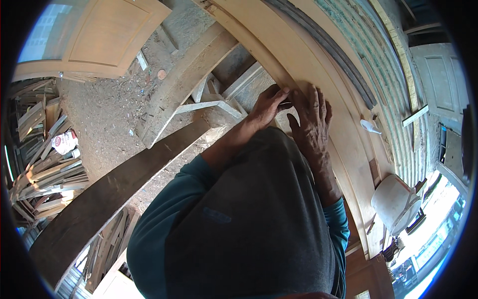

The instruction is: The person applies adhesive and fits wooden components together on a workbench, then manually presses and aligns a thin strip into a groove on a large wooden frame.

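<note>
My left hand is closed at the near edge of a long light-brown wooden panel. Its fingers are curled in and the thumb points toward the other hand; whatever they hold, if anything, is hidden. Close beside it, my right hand lies on the panel with its fingers stretched forward and its palm down. The two hands nearly meet at the panel's edge strip. Raised lines run along the panel's length. My dark-clad body covers the part of the panel nearest me.
A white bucket and a small white scoop-like piece are on the right. Dark strips lie along the panel. To the left are a wooden trestle, a broad plank, scrap wood and a panelled door.
</note>
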The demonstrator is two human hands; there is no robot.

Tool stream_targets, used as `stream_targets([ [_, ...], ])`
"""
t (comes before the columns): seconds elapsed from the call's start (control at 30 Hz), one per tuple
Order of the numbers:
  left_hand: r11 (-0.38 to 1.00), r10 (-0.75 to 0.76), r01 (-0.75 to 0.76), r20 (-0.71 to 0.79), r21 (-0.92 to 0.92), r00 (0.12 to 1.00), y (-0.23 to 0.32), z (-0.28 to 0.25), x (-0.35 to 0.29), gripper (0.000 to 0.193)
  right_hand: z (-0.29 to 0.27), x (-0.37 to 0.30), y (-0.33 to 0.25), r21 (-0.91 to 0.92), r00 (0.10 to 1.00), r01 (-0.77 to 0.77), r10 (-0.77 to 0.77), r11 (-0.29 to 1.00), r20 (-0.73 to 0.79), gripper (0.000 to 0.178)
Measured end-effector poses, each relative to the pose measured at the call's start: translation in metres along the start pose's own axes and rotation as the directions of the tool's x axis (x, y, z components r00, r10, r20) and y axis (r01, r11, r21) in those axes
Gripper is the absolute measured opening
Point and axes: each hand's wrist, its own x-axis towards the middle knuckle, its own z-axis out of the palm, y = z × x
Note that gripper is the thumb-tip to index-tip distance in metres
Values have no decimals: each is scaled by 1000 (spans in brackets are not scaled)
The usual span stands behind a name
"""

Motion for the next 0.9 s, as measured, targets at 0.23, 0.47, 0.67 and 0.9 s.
stream_targets([
  [0.23,994,34,-30,-31,109,999,0,2,0,53,-2,2,-5,60,999,-51,52,997,-15,77],
  [0.47,1000,-25,24,-63,-17,998,-1,2,3,43,1,-9,-4,29,998,-59,60,998,-10,77],
  [0.67,1000,16,-17,-78,-10,997,-4,4,6,43,3,4,-4,12,999,-47,47,999,-18,74],
  [0.9,997,-20,25,-77,70,997,-7,-3,6,52,-1,6,-2,-16,999,-42,42,999,-5,75],
])
